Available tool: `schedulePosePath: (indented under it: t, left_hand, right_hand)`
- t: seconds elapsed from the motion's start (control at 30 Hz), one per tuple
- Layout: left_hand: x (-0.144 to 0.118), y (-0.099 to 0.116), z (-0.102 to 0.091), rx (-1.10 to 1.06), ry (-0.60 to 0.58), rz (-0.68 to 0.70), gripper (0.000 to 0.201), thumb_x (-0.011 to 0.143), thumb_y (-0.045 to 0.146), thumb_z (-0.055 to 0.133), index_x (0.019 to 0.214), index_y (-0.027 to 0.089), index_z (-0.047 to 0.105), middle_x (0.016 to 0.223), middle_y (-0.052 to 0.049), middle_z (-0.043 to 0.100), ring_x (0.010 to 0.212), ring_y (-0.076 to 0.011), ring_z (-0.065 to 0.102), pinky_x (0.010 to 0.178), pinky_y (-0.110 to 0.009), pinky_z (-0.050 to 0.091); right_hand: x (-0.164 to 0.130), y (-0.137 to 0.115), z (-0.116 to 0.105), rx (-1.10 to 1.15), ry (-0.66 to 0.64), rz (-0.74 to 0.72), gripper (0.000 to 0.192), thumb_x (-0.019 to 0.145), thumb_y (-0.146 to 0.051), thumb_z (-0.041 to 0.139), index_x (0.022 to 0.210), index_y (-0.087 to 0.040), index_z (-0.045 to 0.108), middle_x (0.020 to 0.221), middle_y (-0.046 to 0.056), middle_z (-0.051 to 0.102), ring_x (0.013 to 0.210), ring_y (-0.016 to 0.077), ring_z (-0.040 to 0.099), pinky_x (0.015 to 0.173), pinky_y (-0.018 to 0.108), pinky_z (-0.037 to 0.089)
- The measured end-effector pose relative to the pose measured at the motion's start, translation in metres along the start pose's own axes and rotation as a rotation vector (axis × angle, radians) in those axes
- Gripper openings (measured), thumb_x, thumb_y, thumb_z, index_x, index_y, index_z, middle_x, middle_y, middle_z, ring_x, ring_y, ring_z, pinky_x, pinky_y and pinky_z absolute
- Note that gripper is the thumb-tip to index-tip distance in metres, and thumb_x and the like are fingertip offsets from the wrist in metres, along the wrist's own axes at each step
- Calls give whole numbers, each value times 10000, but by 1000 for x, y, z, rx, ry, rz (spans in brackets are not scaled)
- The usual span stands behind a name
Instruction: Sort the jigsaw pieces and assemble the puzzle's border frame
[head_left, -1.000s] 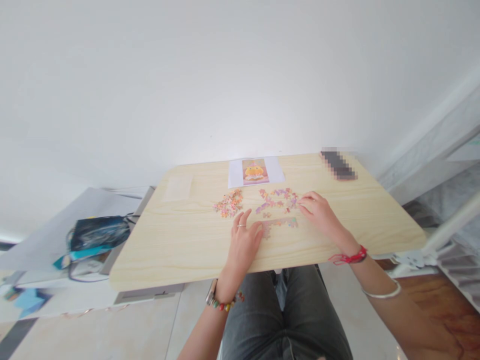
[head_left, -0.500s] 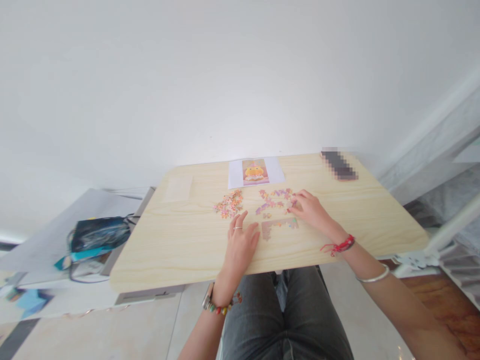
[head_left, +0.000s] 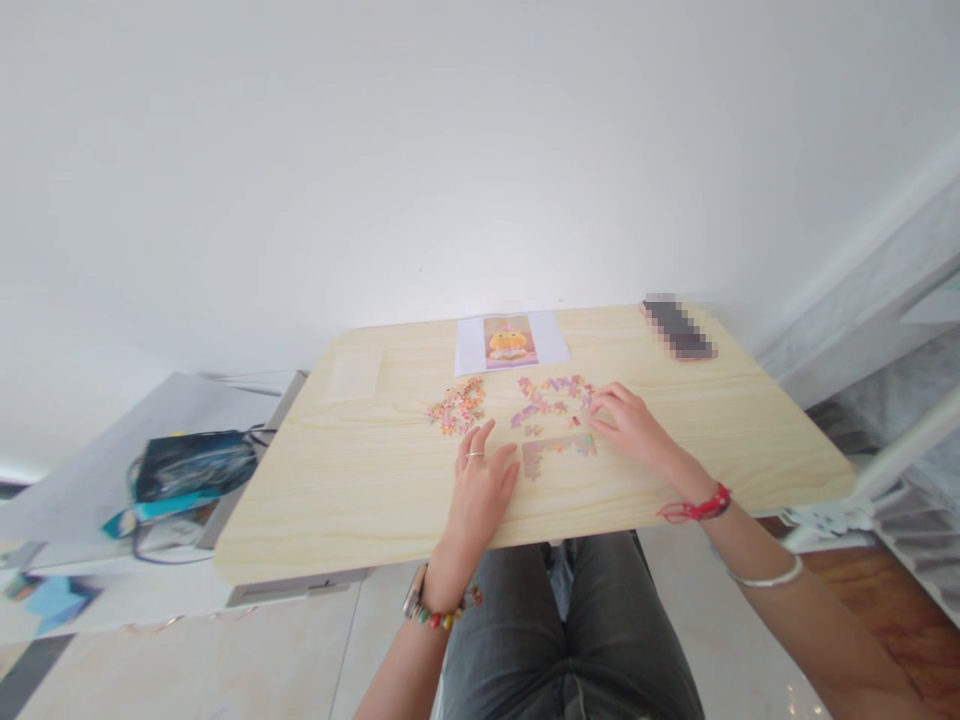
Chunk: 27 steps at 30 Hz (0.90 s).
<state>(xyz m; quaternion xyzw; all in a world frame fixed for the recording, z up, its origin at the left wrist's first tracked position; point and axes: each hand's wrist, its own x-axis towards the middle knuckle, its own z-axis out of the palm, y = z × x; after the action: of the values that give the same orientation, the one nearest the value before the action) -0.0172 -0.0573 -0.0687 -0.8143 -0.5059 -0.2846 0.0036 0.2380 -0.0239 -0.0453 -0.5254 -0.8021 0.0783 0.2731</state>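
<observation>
Item: loose puzzle pieces (head_left: 551, 398), mid-table (head_left: 360, 480), above the joined strip (head_left: 559, 452). I judge them light, thin, stiff; pinch by the edges. My right hand (head_left: 634, 425) fingers them, grasp unclear. My left hand (head_left: 480, 485) lies flat, empty.

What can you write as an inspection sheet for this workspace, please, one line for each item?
Surface: light wooden table, pale grain, standing by a white wall.
Job's things: loose puzzle pieces, a second heap of pieces, a joined strip, reference picture at the far edge.
Clutter: blurred dark object at the far right corner; pale sheet far left.
Grippers: left hand flat on the table beside the strip; right hand at the loose pieces, grip unclear.
Cables: nothing seen on the table.
Surroundings: dark bag on a lower surface left; tiled floor.
</observation>
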Motion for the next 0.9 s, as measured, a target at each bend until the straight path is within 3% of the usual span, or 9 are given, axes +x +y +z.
schedulePosePath:
  t: [0.37, 0.57, 0.9]
  left_hand:
    - [1, 2, -3, 22, 31, 42, 163, 815, 163, 533, 953, 163, 621, 1254, -150, 402, 1171, -307, 401, 948, -502, 428]
    - [3, 7, -4, -1, 39, 40, 162, 812, 174, 543, 952, 185, 624, 1250, -124, 404, 1172, -301, 382, 950, -500, 427]
    - [2, 6, 1, -8, -43, -9, 227, 793, 194, 583, 1006, 235, 649, 1281, -111, 382, 1186, -313, 358, 950, -508, 419]
  right_hand:
    - [-34, -3, -8, 16, -148, -100, 65, 822, -217, 532, 861, -195, 577, 958, 69, 553, 919, 198, 546, 833, 365, 418]
    - [-37, -9, -5, -3, -173, -126, 46, 813, -211, 554, 837, -193, 590, 937, 61, 574, 902, 193, 552, 823, 355, 407]
    - [-38, -12, -7, -66, -185, -147, 79, 816, -206, 553, 840, -191, 627, 950, 65, 583, 919, 190, 538, 819, 348, 376]
